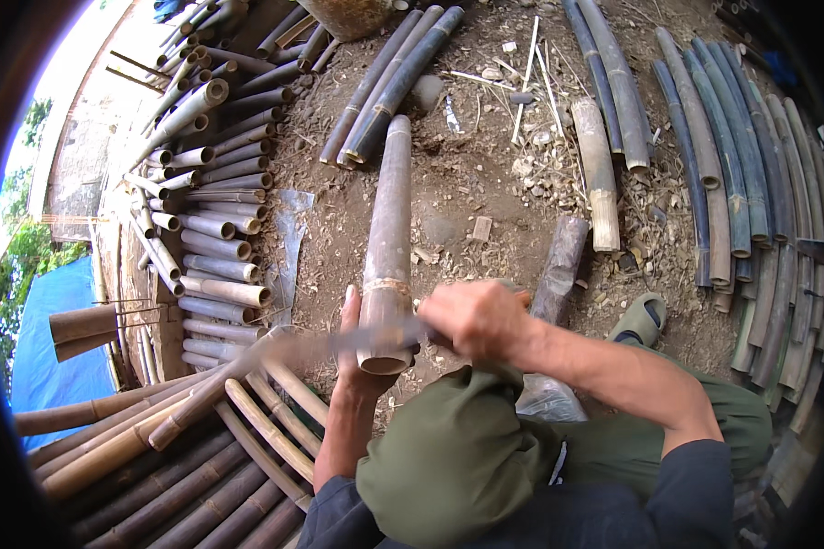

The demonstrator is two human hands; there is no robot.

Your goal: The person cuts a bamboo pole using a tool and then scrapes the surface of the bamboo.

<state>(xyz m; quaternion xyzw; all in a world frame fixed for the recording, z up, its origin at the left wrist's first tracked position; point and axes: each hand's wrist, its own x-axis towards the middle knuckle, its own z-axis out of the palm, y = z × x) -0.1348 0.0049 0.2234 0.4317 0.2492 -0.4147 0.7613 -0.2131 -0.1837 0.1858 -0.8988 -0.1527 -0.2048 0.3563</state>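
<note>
A bamboo pole section [393, 210] points away from me, its open cut end close to my lap. My left hand [351, 373] is wrapped round it near that end, thumb along its left side; the other fingers are mostly hidden behind the bamboo. My right hand [476, 316] is closed on the handle of a machete [343, 341]. Blurred by motion, the blade crosses over the bamboo just above the cut end and reaches out to the left. Whether its edge touches the bamboo I cannot tell.
Stacked bamboo sections [220, 247] line the left. Bamboo slats [192, 485] form a surface at the lower left. More bamboo poles [723, 156] lie at the right. A short log [559, 265] rests beyond my right hand, near a green clog [639, 320]. Chips litter the dirt floor [485, 183].
</note>
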